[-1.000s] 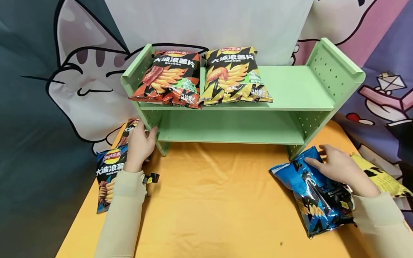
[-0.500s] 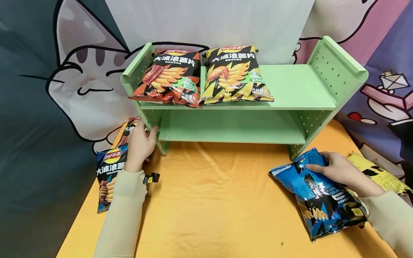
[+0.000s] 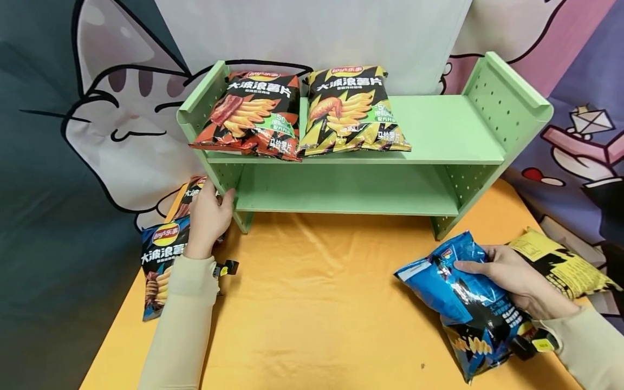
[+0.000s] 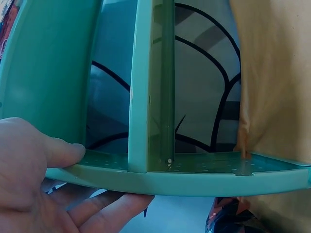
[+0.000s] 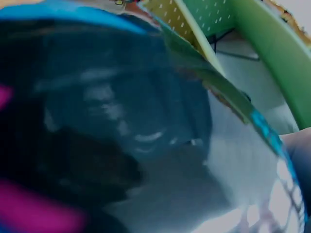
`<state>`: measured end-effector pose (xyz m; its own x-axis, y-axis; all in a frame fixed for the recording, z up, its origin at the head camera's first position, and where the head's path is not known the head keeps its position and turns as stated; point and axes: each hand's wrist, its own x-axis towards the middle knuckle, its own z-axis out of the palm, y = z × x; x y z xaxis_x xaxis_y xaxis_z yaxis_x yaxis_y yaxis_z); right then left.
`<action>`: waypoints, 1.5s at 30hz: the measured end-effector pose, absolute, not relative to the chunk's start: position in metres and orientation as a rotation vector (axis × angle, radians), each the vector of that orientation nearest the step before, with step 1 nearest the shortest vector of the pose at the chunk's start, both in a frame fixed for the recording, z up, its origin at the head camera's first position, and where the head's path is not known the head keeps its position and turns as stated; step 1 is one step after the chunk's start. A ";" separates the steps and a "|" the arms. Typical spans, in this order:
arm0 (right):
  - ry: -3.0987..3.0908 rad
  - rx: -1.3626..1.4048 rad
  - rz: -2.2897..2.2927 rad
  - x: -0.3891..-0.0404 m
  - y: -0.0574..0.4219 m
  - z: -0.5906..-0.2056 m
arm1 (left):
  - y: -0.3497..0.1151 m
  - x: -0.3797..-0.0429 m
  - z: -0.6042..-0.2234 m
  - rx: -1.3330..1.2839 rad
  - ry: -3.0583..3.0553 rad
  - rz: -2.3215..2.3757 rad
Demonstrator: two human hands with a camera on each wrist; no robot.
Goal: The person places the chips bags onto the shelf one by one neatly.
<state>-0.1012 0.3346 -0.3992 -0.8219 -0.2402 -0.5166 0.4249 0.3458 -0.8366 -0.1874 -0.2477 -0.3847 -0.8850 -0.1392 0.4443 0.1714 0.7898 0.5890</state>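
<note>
My left hand (image 3: 210,219) grips the left side panel of a green two-tier shelf (image 3: 351,187). In the left wrist view, the thumb lies on one side of that panel (image 4: 194,183) and the fingers on the other. On the right, my right hand (image 3: 512,281) holds a blue chip bag (image 3: 463,292) by its edge, thumb on the near face, other fingers hidden behind it. The bag's dark glossy face (image 5: 121,121) fills most of the right wrist view. Up on the top tier lean a red chip bag (image 3: 253,116) and a yellow chip bag (image 3: 351,111).
Beside the left forearm lies another blue chip bag (image 3: 163,249), with a dark-and-red bag (image 3: 191,196) behind it. A yellow bag (image 3: 560,265) rests at the table's right edge. An orange cloth (image 3: 302,303) covers the table. Printed fabric hangs behind the shelf.
The right hand has closed its hold on the blue chip bag and drawn it slightly nearer and left, away from the shelf's right leg. The left hand keeps its place on the shelf.
</note>
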 end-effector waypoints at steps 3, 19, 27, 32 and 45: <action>1.975 0.078 -1.597 -0.096 0.325 -0.392 | -0.248 -0.188 -0.383 -0.020 -2.509 -0.876; 2.471 -0.522 -1.731 -0.066 0.244 -0.347 | -0.248 -0.189 -0.383 -0.013 -2.523 -0.880; 2.261 -1.472 -2.002 -0.085 0.209 -0.353 | -0.248 -0.189 -0.384 -0.013 -2.512 -0.884; 2.255 -1.862 -1.929 -0.096 0.181 -0.352 | -0.248 -0.189 -0.384 -0.010 -2.512 -0.883; 2.378 -2.446 -1.351 -0.102 0.138 -0.380 | -0.248 -0.189 -0.384 0.006 -2.523 -0.894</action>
<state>-0.1024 0.1383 -0.3800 -0.0357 -0.6199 0.7839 -0.9907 -0.0811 -0.1092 -0.1886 -0.2477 -0.3843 -0.8937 -0.1540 0.4215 0.1456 0.7889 0.5970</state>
